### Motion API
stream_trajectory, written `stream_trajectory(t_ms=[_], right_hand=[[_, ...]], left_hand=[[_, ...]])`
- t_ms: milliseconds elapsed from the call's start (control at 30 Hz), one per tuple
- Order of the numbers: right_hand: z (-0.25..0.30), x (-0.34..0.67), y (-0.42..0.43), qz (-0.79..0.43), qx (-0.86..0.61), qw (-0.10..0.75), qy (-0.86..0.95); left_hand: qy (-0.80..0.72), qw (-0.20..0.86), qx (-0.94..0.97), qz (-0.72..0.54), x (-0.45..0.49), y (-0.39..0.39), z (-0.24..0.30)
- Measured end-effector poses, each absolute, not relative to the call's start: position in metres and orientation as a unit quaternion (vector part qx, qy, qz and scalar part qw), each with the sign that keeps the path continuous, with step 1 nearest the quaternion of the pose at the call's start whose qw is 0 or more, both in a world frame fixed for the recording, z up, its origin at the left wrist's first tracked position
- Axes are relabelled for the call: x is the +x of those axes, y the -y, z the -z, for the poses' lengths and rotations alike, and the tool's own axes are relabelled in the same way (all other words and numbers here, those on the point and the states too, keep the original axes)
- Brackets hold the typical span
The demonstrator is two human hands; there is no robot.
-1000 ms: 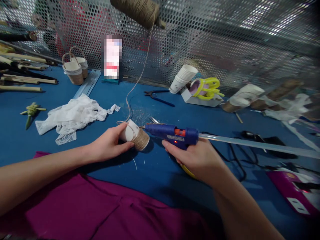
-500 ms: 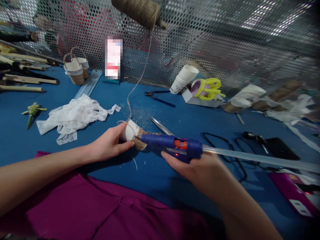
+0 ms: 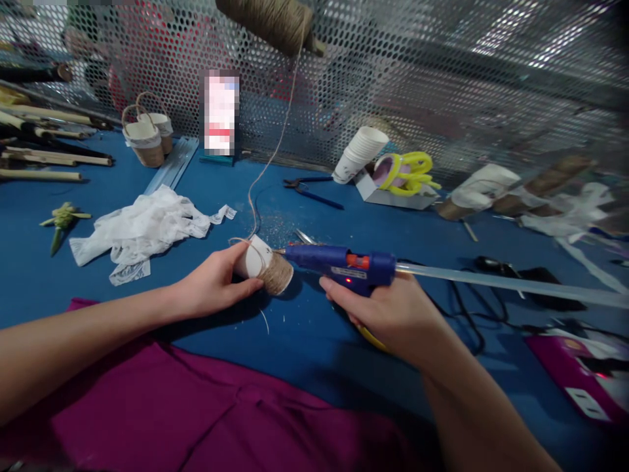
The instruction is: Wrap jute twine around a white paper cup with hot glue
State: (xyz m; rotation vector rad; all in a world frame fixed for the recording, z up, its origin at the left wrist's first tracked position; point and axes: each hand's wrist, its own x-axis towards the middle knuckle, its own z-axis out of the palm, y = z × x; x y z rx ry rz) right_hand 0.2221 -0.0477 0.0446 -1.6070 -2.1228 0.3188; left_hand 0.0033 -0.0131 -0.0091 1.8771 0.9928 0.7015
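In the head view, a paper cup (image 3: 258,259) partly wrapped in brown twine is being held tilted just above or on the blue counter (image 3: 295,354), between the two hands; whether the counter is being touched cannot be told. The cup's white end is being clamped in the grip of the left hand (image 3: 211,285), its thumb being pressed along the lower side, while the twine-covered end is being pointed toward the lower right. By the right hand (image 3: 388,311), a blue hot glue gun (image 3: 334,265) is being gripped, fingers being wrapped about its handle; its nozzle is being held right at the cup's upper side, contact being too fine to tell. From the gun's rear, a long clear glue stick (image 3: 491,282) is being extended to the right. A twine strand (image 3: 273,154) is being led down to the cup from a spool (image 3: 268,23) being held up before a perforated metal panel (image 3: 417,78). To the left, white lace (image 3: 147,226) is being seen heaped below two small handled baskets (image 3: 145,144). Behind the gun, pliers (image 3: 295,185) are being seen lying open near stacked paper cups (image 3: 358,154), beside which yellow loops (image 3: 413,170) are being held in a shallow white box (image 3: 393,196).
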Motion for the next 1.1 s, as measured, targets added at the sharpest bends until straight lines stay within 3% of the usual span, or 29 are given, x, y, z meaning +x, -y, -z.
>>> stream_trajectory(t_ms=[167,400,533,700,867,1100], right_hand=[[-0.041,0.216,0.048,-0.271,-0.641,0.245,0.675],[-0.039,0.227,0.041,-0.333,-0.650,0.276,0.624],[-0.036,0.238,0.025,-0.229,-0.689,0.338,0.599],[-0.027,0.250,-0.004,-0.112,-0.762,0.236,0.592],[-0.012,0.261,-0.028,-0.122,-0.770,0.193,0.596],[-0.003,0.259,-0.040,-0.015,-0.757,0.176,0.629]], left_hand=[[-0.400,0.434,0.758,-0.279,0.003,0.013,0.009],[-0.424,0.399,0.770,-0.260,0.003,0.012,0.008],[-0.425,0.410,0.764,-0.259,0.003,0.013,0.009],[-0.422,0.413,0.760,-0.272,0.003,0.013,0.011],[-0.417,0.404,0.766,-0.275,0.004,0.012,0.011],[-0.416,0.368,0.788,-0.267,0.005,0.014,0.007]])
